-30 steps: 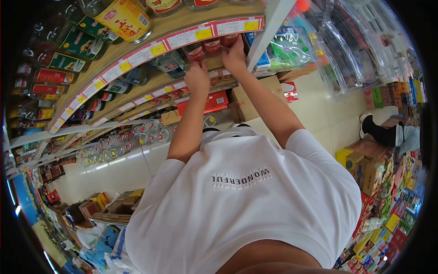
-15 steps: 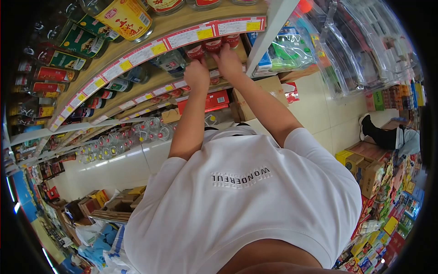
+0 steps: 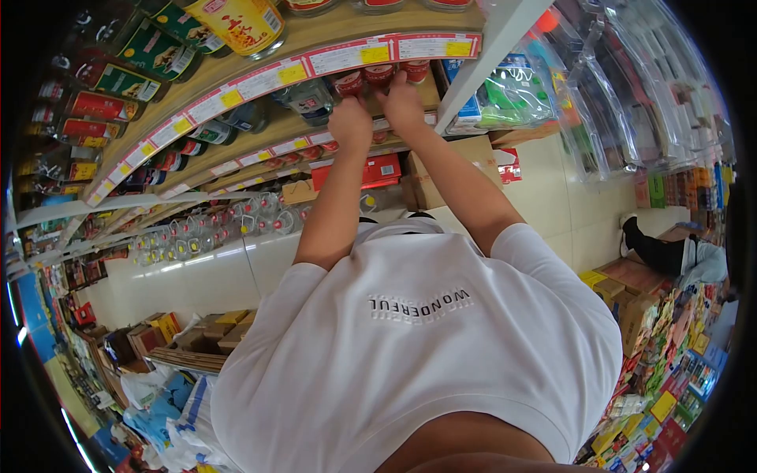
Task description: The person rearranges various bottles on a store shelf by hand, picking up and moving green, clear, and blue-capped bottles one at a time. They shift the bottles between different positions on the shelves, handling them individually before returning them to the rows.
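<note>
Three red-topped jars stand side by side on a lower shelf: the left jar (image 3: 348, 82), the middle jar (image 3: 379, 73) and the right jar (image 3: 415, 69). My left hand (image 3: 351, 122) is closed with its curled fingers against the lower part of the left jar. Beside it, my right hand (image 3: 400, 106) holds the middle jar, its thumb and fingers at the jar's near side. The fingertips of both hands are partly hidden. A clear bottle (image 3: 309, 102) lies just left of the jars.
Price labels line the upper shelf edge (image 3: 351, 57) above my hands. A white shelf post (image 3: 493, 63) rises to the right, beside plastic-wrapped packs (image 3: 512, 94). Below are a cardboard box (image 3: 461, 169) and large bottles (image 3: 189, 236). A person's leg and shoe (image 3: 654, 240) show at far right.
The view has shifted, so the shelf and jars appear slightly further right. Both hands remain at the jars, with little visible change in their grip.
</note>
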Motion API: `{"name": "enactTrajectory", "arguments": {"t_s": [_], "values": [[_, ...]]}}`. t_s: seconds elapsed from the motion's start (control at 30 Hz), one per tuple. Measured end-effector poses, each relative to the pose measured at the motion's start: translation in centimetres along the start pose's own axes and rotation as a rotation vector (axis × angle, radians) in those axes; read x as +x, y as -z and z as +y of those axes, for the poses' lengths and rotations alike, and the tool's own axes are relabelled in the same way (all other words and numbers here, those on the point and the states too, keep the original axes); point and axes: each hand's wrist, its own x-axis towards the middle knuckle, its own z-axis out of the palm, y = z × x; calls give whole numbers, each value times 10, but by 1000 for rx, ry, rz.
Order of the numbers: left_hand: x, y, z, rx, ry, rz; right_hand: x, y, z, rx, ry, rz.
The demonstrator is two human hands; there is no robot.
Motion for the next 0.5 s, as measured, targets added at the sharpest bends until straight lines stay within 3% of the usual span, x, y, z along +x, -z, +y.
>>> {"name": "enactTrajectory", "arguments": {"t_s": [0.17, 0.2, 0.27, 0.3, 0.37, 0.5], "values": [[-13, -3, -20, -83, -170, -12, -8, 3, 8, 12, 104, 98], [-21, -5, -33, -230, -326, 102, -13, 9, 4, 64, 79, 89], [-40, 5, -49, -440, -359, 228, -24, 22, -6, 164, 26, 68], [-47, 9, -57, -544, -376, 290, -30, 22, -8, 156, 112, 121], [-51, 20, -80, -569, -291, 305, -40, 18, -15, 140, 281, 232], [-36, 38, -119, -588, -157, 357, -63, -1, -60, 261, 261, 110]]}}
